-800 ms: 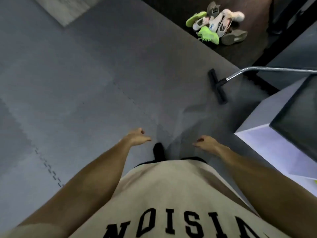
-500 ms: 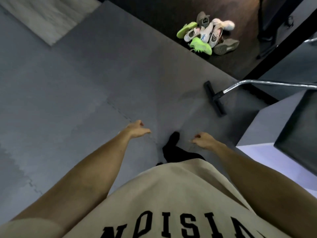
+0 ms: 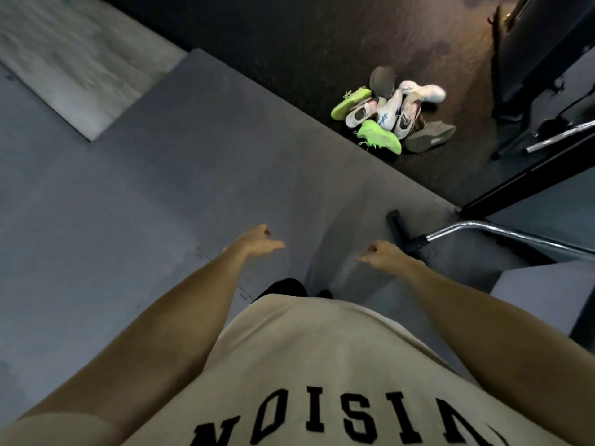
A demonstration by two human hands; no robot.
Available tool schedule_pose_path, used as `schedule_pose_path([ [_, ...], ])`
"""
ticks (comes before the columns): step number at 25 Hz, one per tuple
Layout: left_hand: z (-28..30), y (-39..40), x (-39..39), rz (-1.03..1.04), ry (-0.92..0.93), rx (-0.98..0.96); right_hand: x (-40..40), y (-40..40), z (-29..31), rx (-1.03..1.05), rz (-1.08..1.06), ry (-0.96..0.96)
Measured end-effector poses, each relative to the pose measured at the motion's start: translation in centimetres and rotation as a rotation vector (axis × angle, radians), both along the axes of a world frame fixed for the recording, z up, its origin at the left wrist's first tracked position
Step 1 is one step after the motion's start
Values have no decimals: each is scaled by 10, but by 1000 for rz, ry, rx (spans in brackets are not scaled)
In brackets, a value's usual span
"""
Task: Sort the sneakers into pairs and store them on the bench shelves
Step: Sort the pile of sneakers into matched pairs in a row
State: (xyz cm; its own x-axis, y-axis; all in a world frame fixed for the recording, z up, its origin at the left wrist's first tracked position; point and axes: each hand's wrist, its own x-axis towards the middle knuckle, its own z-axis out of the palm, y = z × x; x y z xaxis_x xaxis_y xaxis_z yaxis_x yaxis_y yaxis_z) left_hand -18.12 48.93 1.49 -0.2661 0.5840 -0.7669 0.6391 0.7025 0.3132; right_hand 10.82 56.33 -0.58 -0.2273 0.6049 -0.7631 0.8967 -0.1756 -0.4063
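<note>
A heap of several sneakers lies on the dark floor ahead and to the right: two lime-green ones (image 3: 381, 137), white ones (image 3: 389, 111) with blue and pink marks, and grey ones (image 3: 429, 136) lying sole up. My left hand (image 3: 259, 241) and my right hand (image 3: 381, 254) hang in front of my body over the grey foam mat (image 3: 161, 204), fingers loosely curled, holding nothing. Both hands are well short of the heap. No bench shelf is visible.
A chrome tube with a black rubber foot (image 3: 401, 231) crosses the mat to my right. A black frame (image 3: 528, 185) and gym gear with a steel bar (image 3: 560, 133) stand at the far right. A pale block (image 3: 541, 284) sits near my right arm.
I have walked forward: the sneaker heap and the chrome tube's foot have come closer and lower in view. Both hands stay empty, swinging slightly.
</note>
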Motion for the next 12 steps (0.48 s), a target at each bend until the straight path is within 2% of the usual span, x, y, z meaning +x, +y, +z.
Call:
schedule_pose_path([
  [8,-12,179,-38,-111,19,-12,-25,146,-2,-24,-159,93],
  [12,-12,284,-62,-163,17,5,-51,235,2,0,-124,24],
])
